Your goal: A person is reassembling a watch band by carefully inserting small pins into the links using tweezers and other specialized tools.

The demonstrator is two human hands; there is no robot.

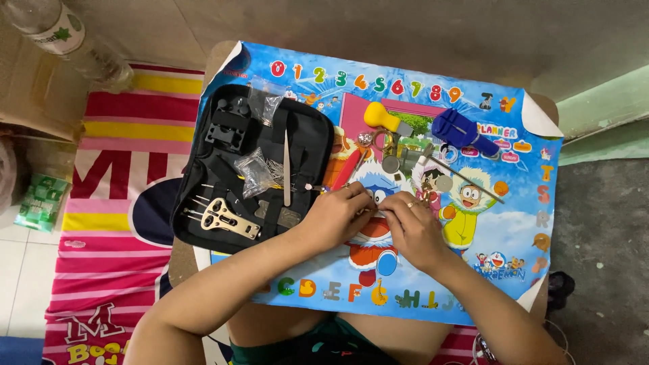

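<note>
Spread over the small table is a glossy cartoon poster (514,223), blue, with coloured numerals along its far edge and letters along the near edge; its right corners curl up. Your left hand (331,215) and right hand (410,226) meet at the middle of the poster, fingertips pinched together around something small and metallic. The item itself is mostly covered by your fingers, so its shape cannot be told; only a glint shows between the two hands. A ring sits on a right-hand finger.

Left of your hands, touching the left wrist area, lies an open black fabric tool case (230,162), soft and matte. On it: a pale metal case-opener wrench (230,217) near you, a black plastic block holder (226,128) at the far side, a clear plastic bag of pins (258,172), and a slim steel pair of tweezers (286,169) lying near-to-far.

Far of your hands sit a yellow-handled tool (382,118), a blue plastic tool (463,132), a red-handled tool (347,169), and a thin metal rod (466,179) running right. These crowd the far side just beyond your fingertips.

Under the table lies a striped pink, yellow and red mat (108,203). A clear plastic bottle (64,37) stands far left.
</note>
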